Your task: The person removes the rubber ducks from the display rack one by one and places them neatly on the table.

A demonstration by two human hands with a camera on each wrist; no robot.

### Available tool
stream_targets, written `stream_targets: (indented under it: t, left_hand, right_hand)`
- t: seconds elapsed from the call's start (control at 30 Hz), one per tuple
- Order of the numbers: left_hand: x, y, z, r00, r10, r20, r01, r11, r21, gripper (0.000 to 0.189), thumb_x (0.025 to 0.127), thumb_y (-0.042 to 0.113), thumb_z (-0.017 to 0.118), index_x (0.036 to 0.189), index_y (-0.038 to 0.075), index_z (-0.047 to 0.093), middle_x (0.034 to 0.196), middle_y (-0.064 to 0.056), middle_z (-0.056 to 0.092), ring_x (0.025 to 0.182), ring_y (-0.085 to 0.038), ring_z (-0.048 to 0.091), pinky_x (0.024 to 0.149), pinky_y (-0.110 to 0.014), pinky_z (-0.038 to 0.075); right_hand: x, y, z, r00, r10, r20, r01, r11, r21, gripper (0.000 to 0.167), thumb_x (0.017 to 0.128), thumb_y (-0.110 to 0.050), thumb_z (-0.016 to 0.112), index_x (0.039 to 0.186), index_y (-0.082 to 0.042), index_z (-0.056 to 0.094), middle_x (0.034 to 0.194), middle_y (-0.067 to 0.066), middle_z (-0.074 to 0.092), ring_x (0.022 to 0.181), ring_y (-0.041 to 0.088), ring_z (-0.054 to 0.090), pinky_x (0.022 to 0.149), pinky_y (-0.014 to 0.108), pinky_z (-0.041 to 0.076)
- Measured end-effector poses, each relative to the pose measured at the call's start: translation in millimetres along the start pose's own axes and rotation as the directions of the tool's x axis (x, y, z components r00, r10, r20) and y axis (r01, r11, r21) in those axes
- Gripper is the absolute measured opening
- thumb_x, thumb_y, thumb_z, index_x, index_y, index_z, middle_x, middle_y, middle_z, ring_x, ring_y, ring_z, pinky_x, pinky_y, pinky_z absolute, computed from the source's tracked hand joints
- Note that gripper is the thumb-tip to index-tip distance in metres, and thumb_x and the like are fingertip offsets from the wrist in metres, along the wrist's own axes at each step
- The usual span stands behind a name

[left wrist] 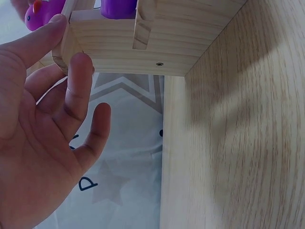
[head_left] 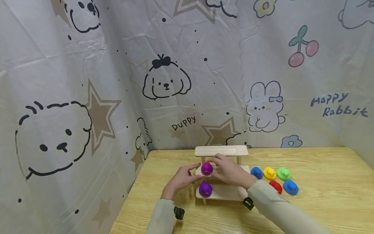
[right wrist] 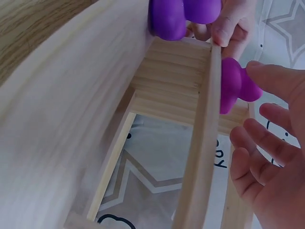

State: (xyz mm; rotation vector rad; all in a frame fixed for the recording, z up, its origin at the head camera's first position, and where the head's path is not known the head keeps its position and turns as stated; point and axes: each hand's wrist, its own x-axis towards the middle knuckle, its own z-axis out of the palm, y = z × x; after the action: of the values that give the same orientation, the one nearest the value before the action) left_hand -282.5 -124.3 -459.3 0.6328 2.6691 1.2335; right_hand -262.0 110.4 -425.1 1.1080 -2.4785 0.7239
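Note:
A magenta rubber duck (head_left: pixel 206 168) sits at the left end of the middle shelf of a small wooden rack (head_left: pixel 223 192). My right hand (head_left: pixel 229 169) is beside it; the thumb touches the duck's head (right wrist: pixel 250 87) in the right wrist view, while the other fingers are loosely bent away from it. With thumb and index finger, my left hand (left wrist: pixel 45 129) holds the left end of that shelf; its other fingers hang free. A purple rubber duck (head_left: pixel 205 189) stands below, at the left end of the bottom shelf.
To the right of the rack, several rubber ducks lie on the wooden table (head_left: pixel 330 182): blue (head_left: pixel 256 173), yellow (head_left: pixel 269 173), green (head_left: pixel 283 174), red (head_left: pixel 276 187) and another blue one (head_left: pixel 291 187). A printed curtain (head_left: pixel 216 84) hangs behind the table and along its left side.

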Motion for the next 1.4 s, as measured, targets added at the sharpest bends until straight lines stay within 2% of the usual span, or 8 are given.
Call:
stream_targets:
  t: [0.33,0.53,0.77,1.13,1.27,1.4]
  left_hand:
    - [0.9,-1.5,1.5,1.000,0.003,-0.004,-0.003,1.000,-0.001,0.056,0.087,0.033,0.069,0.138,0.016,0.051,0.067,-0.005,0.062,0.054,-0.016,0.055,0.044,-0.024,0.038]
    - [0.6,-1.6,1.1,1.000,0.010,-0.004,-0.010,1.000,-0.009,0.056,0.087,0.033,0.069,0.138,0.015,0.051,0.074,-0.009,0.065,0.053,-0.014,0.054,0.044,-0.024,0.038]
    - [0.6,-1.5,0.8,1.000,0.006,-0.005,-0.006,1.000,-0.012,0.056,0.087,0.033,0.069,0.138,0.016,0.052,0.070,-0.007,0.063,0.052,-0.012,0.053,0.044,-0.024,0.037]
    - [2.5,-2.1,2.4,1.000,0.016,-0.006,-0.016,1.000,-0.013,0.056,0.087,0.032,0.069,0.137,0.015,0.052,0.094,-0.006,0.067,0.053,-0.014,0.054,0.044,-0.024,0.039]
    - [3.0,-3.1,3.5,1.000,0.019,-0.005,-0.019,1.000,-0.008,0.056,0.087,0.033,0.069,0.137,0.016,0.052,0.092,-0.003,0.066,0.054,-0.014,0.055,0.044,-0.025,0.039]
    - [2.4,-2.2,2.2,1.000,0.010,-0.007,-0.010,1.000,-0.009,0.056,0.087,0.033,0.069,0.138,0.016,0.052,0.078,-0.002,0.064,0.055,-0.014,0.055,0.045,-0.024,0.039]
  right_hand:
    - [4.5,1,9,1.000,-0.010,0.011,0.010,0.998,-0.061,0.040,0.080,-0.022,0.077,0.114,-0.009,0.063,0.101,0.001,0.057,0.084,0.016,0.060,0.077,0.032,0.051]
    - [4.7,2,10,1.000,-0.003,0.026,0.004,0.999,-0.038,0.041,0.081,-0.022,0.076,0.117,-0.009,0.061,0.101,0.000,0.056,0.080,0.015,0.060,0.072,0.028,0.051]
    - [5.9,4,11,0.999,0.002,0.034,-0.002,1.000,-0.007,0.039,0.082,-0.019,0.075,0.117,-0.009,0.061,0.102,0.000,0.055,0.080,0.016,0.061,0.071,0.027,0.051]
    - [7.1,2,11,0.999,0.037,0.026,-0.036,0.998,-0.042,0.034,0.085,-0.025,0.073,0.113,-0.011,0.062,0.097,-0.003,0.054,0.076,0.010,0.056,0.067,0.026,0.049]
    - [6.1,2,10,0.999,0.042,0.025,-0.041,0.998,-0.049,0.032,0.085,-0.025,0.072,0.112,-0.012,0.063,0.097,-0.003,0.054,0.075,0.010,0.056,0.066,0.026,0.048]
    - [3.8,3,9,0.999,0.042,0.025,-0.041,0.999,-0.032,0.031,0.085,-0.022,0.073,0.111,-0.010,0.062,0.098,-0.002,0.055,0.075,0.012,0.057,0.066,0.025,0.049]
